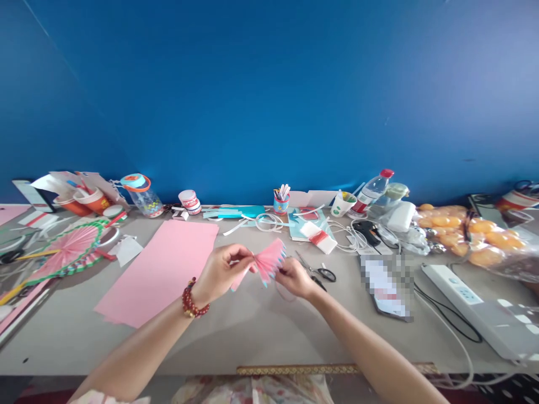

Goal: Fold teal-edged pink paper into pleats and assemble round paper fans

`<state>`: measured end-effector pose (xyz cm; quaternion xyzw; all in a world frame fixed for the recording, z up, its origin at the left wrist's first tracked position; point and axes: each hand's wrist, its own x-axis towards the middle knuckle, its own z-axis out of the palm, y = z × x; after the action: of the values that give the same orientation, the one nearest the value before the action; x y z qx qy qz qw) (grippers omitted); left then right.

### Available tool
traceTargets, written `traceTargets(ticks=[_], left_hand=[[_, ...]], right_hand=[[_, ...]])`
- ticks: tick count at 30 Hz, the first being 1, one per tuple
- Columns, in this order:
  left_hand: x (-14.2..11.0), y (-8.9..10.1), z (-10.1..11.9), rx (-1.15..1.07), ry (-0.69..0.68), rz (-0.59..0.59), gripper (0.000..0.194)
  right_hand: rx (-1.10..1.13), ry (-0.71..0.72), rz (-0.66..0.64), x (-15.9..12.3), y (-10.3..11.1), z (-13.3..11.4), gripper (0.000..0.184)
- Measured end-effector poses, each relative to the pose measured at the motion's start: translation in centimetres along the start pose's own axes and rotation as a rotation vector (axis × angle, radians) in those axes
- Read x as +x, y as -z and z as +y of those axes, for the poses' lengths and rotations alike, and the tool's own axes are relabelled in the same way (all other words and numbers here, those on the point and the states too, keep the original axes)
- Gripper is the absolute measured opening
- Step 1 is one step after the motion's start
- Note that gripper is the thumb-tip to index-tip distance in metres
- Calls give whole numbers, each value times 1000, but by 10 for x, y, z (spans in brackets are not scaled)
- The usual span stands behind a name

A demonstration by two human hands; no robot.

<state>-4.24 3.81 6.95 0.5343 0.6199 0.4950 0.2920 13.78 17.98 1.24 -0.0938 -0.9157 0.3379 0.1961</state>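
- The folding looks done on the pleated paper (272,259): narrow creases run through it, and it gathers at a waist.
- What seems left is fixing its shape: one side fans out, the other hangs mostly hidden, and I cannot tell whether anything binds the waist.
- The flat pink sheets (160,269) lie uncreased on the tabletop (236,348).
- The pleated paper is pink with blue tips along its zigzag edge, held in the air just right of the flat pink sheets.
- The hands are apart, paper between them: the left hand (229,270) pinches the waist, the right hand (295,276) grips the fanned edge.
- Scissors (327,274) lie farther right of the flat pink sheets.
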Motion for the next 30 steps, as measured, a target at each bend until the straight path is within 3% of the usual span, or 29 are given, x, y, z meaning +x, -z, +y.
traceTargets(ticks=[4,7,13,17,20,23,26,30], left_hand=[[18,6,-17,-119,201,41,23],[25,6,-23,-68,253,13,23],[23,-1,-23,236,158,-61,18],[16,-3,-18,522,27,-82,17],[11,-4,-14,624,-29,-116,18],[7,-3,-8,624,-47,-224,24],[4,-2,1,632,-19,-296,26],[2,-3,12,615,-31,-366,26]], right_hand=[[-23,-45,75,-19,-10,-18,28],[-178,12,84,-22,-6,-32,26],[-682,96,-6,-12,6,-57,17],[-814,113,-116,-5,20,-76,16],[-820,143,-151,2,35,-87,14],[-765,102,-169,10,54,-89,14],[-627,57,-150,20,71,-82,22],[-402,111,-166,31,81,-65,24]])
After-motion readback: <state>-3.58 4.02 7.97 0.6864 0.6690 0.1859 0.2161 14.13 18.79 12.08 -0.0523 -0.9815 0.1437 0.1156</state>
